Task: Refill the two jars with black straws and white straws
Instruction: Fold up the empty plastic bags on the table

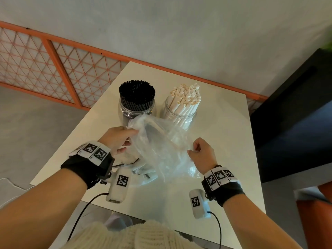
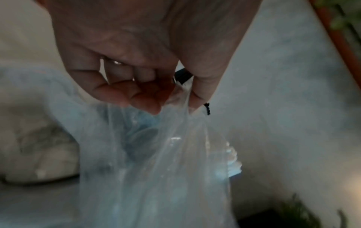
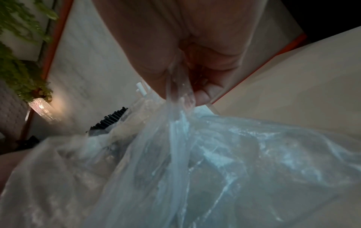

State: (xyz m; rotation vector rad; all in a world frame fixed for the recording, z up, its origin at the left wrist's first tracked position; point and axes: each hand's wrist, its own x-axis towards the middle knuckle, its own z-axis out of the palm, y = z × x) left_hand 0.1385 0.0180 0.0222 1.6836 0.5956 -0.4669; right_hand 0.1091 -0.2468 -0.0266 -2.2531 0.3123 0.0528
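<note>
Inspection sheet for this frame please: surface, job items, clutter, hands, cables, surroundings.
Surface: white table.
Job's things: black straws fill the left jar, white straws the right jar.
Clutter: clear plastic bag held up before the jars; a second wrapper lies on the table.
Hands: left hand and right hand each pinch the bag.
Cables: black leads from the wrist cameras.
Surroundings: orange lattice panel, grey wall.

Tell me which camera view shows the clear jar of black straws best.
The head view: the clear jar of black straws stands whole on the white table, beside the jar of white straws, only its base veiled by the clear plastic bag. The right wrist view catches just some black straw tips; the left wrist view shows only an unidentifiable dark sliver.
</note>
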